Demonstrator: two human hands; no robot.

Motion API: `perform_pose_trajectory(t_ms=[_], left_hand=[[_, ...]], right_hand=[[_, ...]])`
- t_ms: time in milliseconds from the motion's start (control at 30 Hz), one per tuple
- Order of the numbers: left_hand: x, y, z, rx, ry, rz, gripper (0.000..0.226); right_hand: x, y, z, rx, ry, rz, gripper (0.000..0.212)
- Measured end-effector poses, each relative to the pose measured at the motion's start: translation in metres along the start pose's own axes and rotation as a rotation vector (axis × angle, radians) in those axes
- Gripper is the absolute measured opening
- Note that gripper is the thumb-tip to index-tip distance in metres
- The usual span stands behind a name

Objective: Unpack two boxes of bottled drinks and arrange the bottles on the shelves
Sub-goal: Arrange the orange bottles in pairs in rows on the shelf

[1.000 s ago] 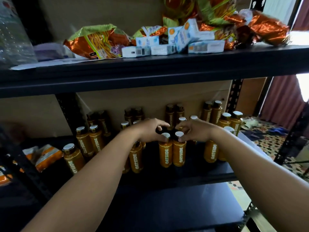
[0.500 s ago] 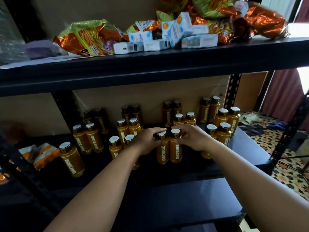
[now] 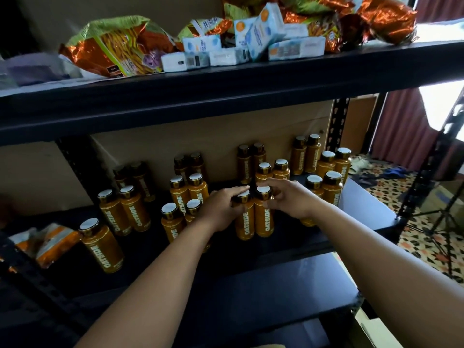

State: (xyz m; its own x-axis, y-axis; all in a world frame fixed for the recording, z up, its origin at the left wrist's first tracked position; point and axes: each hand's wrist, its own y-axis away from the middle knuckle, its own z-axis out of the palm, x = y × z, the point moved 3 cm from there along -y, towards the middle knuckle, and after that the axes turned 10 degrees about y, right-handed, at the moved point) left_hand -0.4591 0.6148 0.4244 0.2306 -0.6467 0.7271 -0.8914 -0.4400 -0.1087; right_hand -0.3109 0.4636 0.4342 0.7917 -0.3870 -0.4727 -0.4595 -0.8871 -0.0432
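Several orange Oatside bottles with white caps stand in pairs on the black middle shelf. At the front centre stands a pair of bottles side by side: the left bottle and the right bottle. My left hand grips the left bottle around its neck and shoulder. My right hand curls round the neck of the right bottle. Both bottles stand upright on the shelf. A single bottle stands apart at the front left.
The top shelf carries snack bags and small white and blue cartons. A flattened orange packet lies at the middle shelf's left end. A bare lower shelf is below. A patterned floor and a tripod are at right.
Both hands drew the front pair of bottles slightly toward the shelf's front and kept hold of them. The camera moved closer and tilted, so more bottles behind the hands show.
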Motion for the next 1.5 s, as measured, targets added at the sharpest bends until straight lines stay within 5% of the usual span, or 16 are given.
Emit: perform_pose_trajectory(t_ms=[1500], left_hand=[[0.046,-0.006,0.035,0.016,-0.002,-0.074,0.061]], right_hand=[[0.043,0.010,-0.024,0.004,0.074,-0.095,0.056]])
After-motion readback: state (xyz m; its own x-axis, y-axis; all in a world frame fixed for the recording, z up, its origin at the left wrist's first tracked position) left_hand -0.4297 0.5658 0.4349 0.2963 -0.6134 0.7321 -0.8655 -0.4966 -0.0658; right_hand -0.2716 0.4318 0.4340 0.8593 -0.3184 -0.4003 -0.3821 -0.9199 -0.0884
